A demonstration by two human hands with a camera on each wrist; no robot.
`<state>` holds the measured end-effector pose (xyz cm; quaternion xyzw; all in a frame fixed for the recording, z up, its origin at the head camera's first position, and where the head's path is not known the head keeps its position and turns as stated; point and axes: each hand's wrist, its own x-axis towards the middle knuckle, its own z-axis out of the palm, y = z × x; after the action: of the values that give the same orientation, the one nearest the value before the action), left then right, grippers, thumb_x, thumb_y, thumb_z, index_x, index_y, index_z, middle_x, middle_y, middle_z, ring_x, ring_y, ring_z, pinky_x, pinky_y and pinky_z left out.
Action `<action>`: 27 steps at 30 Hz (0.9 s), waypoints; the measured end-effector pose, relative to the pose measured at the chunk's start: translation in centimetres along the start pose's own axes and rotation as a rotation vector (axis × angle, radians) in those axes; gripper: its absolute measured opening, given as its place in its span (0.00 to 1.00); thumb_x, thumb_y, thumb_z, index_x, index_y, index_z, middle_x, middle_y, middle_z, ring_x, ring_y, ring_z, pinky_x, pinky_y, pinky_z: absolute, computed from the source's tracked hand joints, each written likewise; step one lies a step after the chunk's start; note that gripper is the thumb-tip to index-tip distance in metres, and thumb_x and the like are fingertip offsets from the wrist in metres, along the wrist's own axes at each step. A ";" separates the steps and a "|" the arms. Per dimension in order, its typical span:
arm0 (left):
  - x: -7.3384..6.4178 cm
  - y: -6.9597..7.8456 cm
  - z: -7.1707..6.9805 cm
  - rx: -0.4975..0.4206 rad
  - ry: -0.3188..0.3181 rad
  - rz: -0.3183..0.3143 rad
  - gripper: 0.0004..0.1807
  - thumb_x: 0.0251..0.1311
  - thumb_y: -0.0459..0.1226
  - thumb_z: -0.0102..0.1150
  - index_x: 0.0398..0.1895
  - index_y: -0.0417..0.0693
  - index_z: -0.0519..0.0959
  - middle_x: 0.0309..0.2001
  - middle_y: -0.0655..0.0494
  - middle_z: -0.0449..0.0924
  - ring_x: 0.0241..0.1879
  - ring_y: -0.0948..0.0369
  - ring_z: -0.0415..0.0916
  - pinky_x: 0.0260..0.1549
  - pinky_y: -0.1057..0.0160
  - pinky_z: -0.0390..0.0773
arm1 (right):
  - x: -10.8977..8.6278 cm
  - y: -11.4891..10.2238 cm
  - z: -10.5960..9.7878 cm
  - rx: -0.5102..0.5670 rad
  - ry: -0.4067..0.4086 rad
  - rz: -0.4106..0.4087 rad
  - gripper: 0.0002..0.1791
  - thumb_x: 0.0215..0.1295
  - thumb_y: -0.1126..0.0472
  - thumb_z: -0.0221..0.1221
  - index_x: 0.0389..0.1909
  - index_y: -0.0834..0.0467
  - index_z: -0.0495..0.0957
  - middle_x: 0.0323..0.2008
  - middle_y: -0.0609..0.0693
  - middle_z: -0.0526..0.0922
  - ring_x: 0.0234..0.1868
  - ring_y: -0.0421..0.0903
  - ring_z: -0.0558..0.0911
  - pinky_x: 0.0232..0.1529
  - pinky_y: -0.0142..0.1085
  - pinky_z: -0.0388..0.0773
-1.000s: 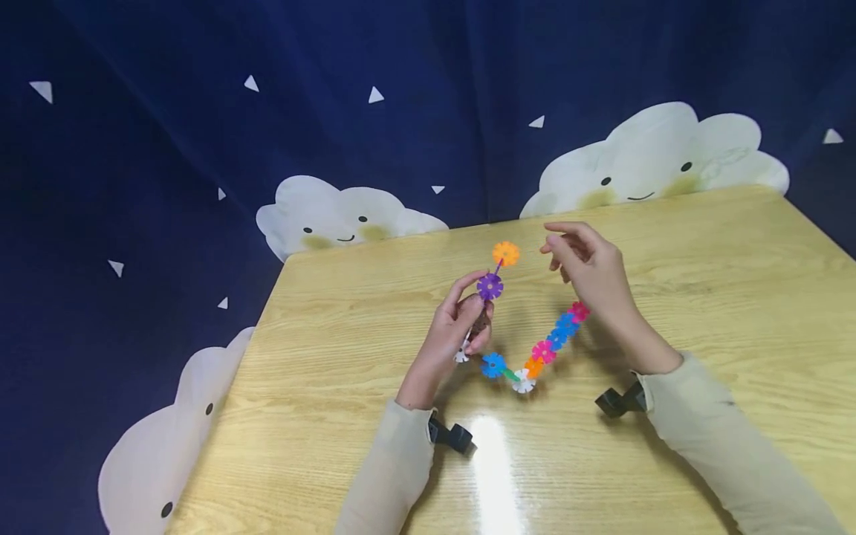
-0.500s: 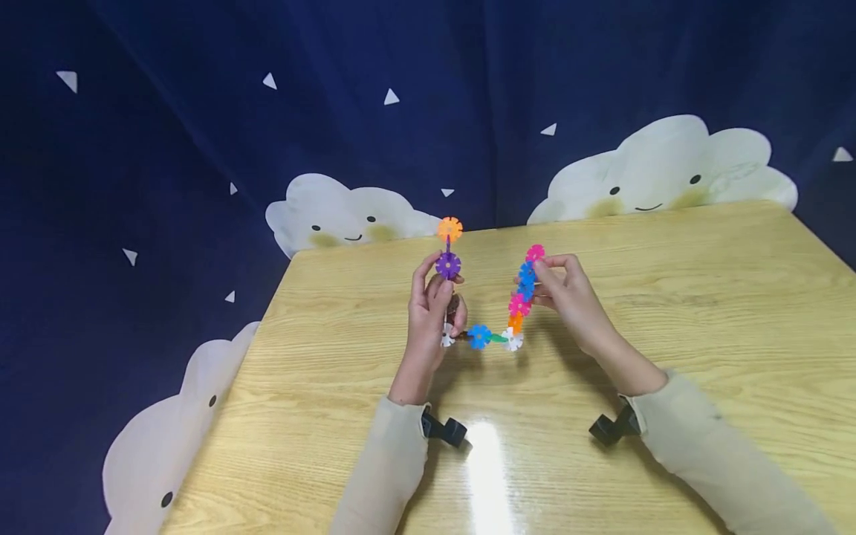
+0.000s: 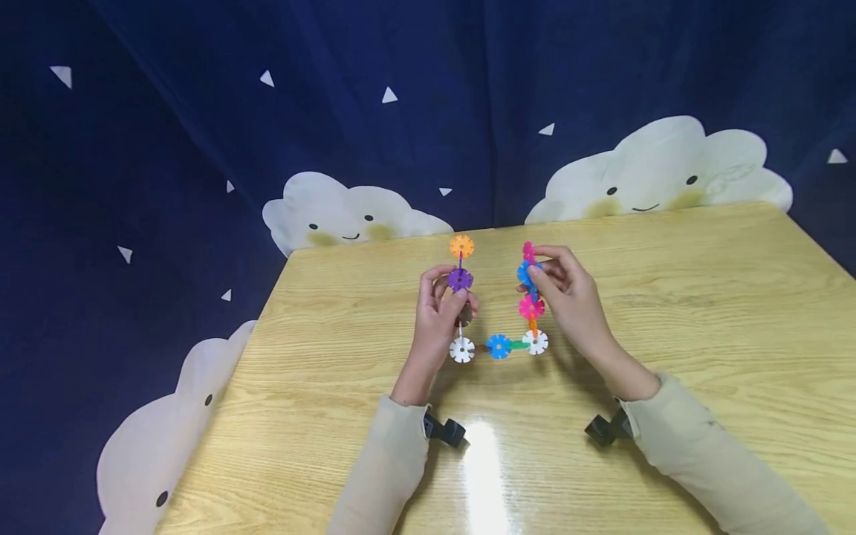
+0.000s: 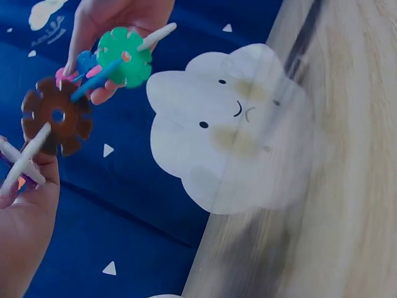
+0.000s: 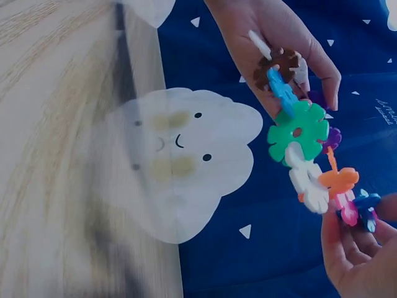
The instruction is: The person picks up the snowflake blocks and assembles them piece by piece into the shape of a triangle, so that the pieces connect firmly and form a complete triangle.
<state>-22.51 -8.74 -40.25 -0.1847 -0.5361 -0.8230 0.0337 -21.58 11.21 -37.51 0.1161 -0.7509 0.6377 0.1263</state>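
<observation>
A chain of slotted plastic snowflake discs hangs in a U above the table, held at both sides. My left hand (image 3: 438,319) pinches its left arm, at the purple disc (image 3: 460,280) and the brown disc (image 4: 57,116); an orange disc (image 3: 462,246) tops that arm. My right hand (image 3: 575,297) pinches the right arm by the blue discs (image 3: 527,273), below a pink disc (image 3: 528,251) at the end. Along the bottom run a white disc (image 3: 461,350), a blue disc, a green disc (image 5: 298,132) and another white disc (image 3: 536,342). Fingers partly cover some pieces.
Beneath the hands is a light wooden table (image 3: 321,357). A dark blue curtain (image 3: 468,96) with white clouds and triangles stands at its back and left edges. Each wrist bears a small black camera, the left camera (image 3: 452,432) and the right camera (image 3: 601,430).
My right hand, apart from the chain's end a second ago, has taken hold of the blue discs. The left hand has moved left with the chain, whose two arms now stand nearly parallel.
</observation>
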 end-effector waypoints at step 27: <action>-0.7 1.1 2.1 0.497 -0.038 -0.057 0.30 0.70 0.31 0.51 0.73 0.53 0.58 0.50 0.38 0.73 0.20 0.58 0.74 0.17 0.66 0.80 | -0.7 0.2 1.7 -0.282 -0.049 -0.151 0.11 0.70 0.61 0.57 0.50 0.59 0.81 0.33 0.55 0.85 0.30 0.42 0.80 0.35 0.19 0.76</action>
<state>-20.98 -7.46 -38.75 -0.1708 -0.7277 -0.6628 0.0447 -21.04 9.57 -38.19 0.1689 -0.8251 0.5115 0.1708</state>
